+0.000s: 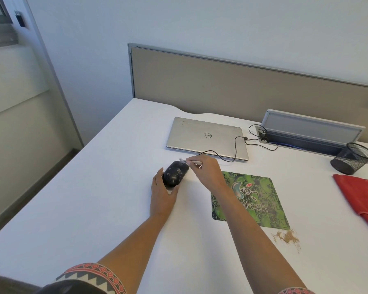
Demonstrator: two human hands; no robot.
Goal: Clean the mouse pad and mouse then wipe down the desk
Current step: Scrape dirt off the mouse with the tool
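Cleaning of the black oval computer mouse (175, 174) was judged to be the step in hand, since its top was seen to be speckled with pale flecks. The mouse was held on the white desk (94, 187), just left of the green patterned rectangular mouse pad (259, 200) and near a closed silver laptop (206, 136), to which a black cable (235, 149) was run. Its near end was gripped by the left hand (163, 195), with thumb and fingers curled round its sides. A small pale-handled tool (191, 161), seemingly a brush though too small to be told for certain, was pinched in the fingertips of the right hand (207, 170), and its tip was held at the far end of the mouse. A scatter of brownish crumbs (287, 236) was noted on the desk at the near right corner of the pad, and a red cloth (361, 198) lay well to the right. For the next move, short strokes along the mouse's top would be called for, with the left grip kept firm; the desk wipe was judged not yet begun.
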